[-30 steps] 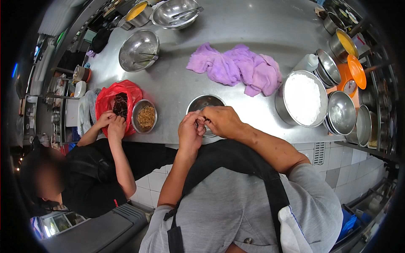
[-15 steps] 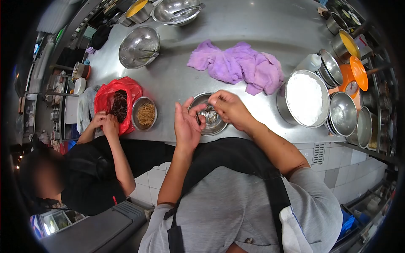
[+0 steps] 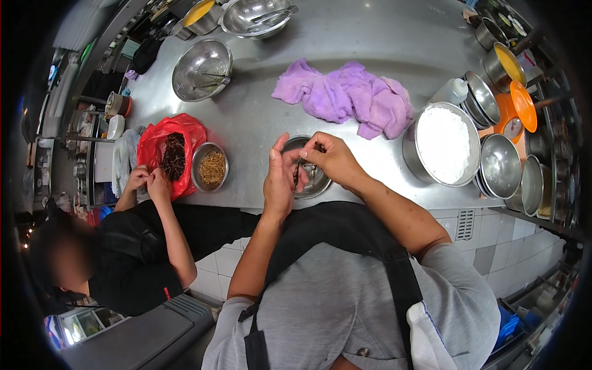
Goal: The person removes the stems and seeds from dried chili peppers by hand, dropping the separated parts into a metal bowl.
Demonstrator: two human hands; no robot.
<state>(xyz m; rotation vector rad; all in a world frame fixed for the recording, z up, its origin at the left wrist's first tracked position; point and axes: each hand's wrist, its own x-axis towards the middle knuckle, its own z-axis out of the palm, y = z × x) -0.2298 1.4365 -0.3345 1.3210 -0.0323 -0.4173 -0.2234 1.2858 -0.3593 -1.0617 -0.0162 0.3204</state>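
Note:
My left hand (image 3: pixel 281 188) is raised over the near edge of a small steel bowl (image 3: pixel 320 189), its fingers curled around a thin dark-brown strip (image 3: pixel 296 175). From the right, my right hand (image 3: pixel 338 161) meets it with thumb and forefinger pinched at the strip's upper end. Another small dark bit (image 3: pixel 319 147) shows between the right fingers. I cannot make out exactly what the dark pieces are. Thin pale pieces lie inside the bowl, partly hidden by both hands.
At left, a co-worker's hands (image 3: pixel 150 179) work at a red plastic bag (image 3: pixel 148 146) of dark stringy pieces. Beside it stands a bowl of golden-brown bits (image 3: pixel 212 168). A purple cloth (image 3: pixel 327 98) lies ahead; a pot of white powder (image 3: pixel 444 145) stands right.
My left hand has turned more upright and shifted slightly right, closer to my right hand. Right fingertips have come onto the dark strip. The co-worker's hands moved slightly.

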